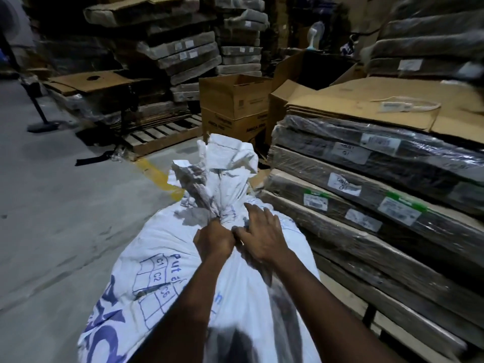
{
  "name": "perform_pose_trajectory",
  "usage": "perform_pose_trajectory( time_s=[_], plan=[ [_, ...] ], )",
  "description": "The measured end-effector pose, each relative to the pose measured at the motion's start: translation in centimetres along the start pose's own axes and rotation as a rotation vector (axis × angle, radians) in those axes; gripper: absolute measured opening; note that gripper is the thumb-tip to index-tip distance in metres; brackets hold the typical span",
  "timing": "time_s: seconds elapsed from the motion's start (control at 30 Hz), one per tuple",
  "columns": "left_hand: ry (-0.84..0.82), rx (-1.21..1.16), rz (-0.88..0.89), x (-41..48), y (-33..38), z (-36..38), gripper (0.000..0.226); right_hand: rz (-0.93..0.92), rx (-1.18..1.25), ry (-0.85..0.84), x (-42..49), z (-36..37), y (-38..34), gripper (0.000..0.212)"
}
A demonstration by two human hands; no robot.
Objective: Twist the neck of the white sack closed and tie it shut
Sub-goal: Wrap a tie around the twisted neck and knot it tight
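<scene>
A full white woven sack (146, 260) with blue print lies on the concrete floor in front of me. Its neck (222, 208) is gathered into a tight bunch, and the loose top (225, 158) flares upward above it. My left hand (213, 241) is closed in a fist around the gathered neck just below the bunch. My right hand (259, 231) rests beside it on the sack, fingers spread, thumb and fingertips pinching fabric at the neck. No cord or string shows around the neck.
Stacked plastic-wrapped flat bundles (366, 195) topped with cardboard stand close on the right. Open cardboard boxes (233, 100) sit beyond the sack. A wooden pallet (157, 134) and more stacks are at the back left. A yellow floor line (159, 176) runs past the sack.
</scene>
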State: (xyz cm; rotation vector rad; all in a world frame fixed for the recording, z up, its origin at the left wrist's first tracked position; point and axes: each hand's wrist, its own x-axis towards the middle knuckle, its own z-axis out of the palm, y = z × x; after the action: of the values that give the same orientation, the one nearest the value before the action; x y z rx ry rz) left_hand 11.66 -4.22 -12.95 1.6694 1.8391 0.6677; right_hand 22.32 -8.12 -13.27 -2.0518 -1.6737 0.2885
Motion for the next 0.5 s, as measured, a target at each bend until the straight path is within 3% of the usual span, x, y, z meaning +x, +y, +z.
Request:
perform_pose_trajectory(
  time_s=[0.17, 0.33, 0.5],
  plan=[
    [0.003, -0.002, 0.008, 3.2, 2.4, 1.3, 0.068, -0.122, -0.385, 0.135, 5.5, -6.1, 4.0, 0.067],
    [0.033, -0.001, 0.042, 6.6, 6.8, 3.9, 0.057, -0.091, -0.464, 0.28, 11.6, -14.2, 6.7, 0.041],
    [0.052, 0.018, 0.046, 9.1, 8.8, 5.9, 0.047, -0.051, -0.536, 0.61, 16.0, -22.6, 8.9, 0.022]
  ],
)
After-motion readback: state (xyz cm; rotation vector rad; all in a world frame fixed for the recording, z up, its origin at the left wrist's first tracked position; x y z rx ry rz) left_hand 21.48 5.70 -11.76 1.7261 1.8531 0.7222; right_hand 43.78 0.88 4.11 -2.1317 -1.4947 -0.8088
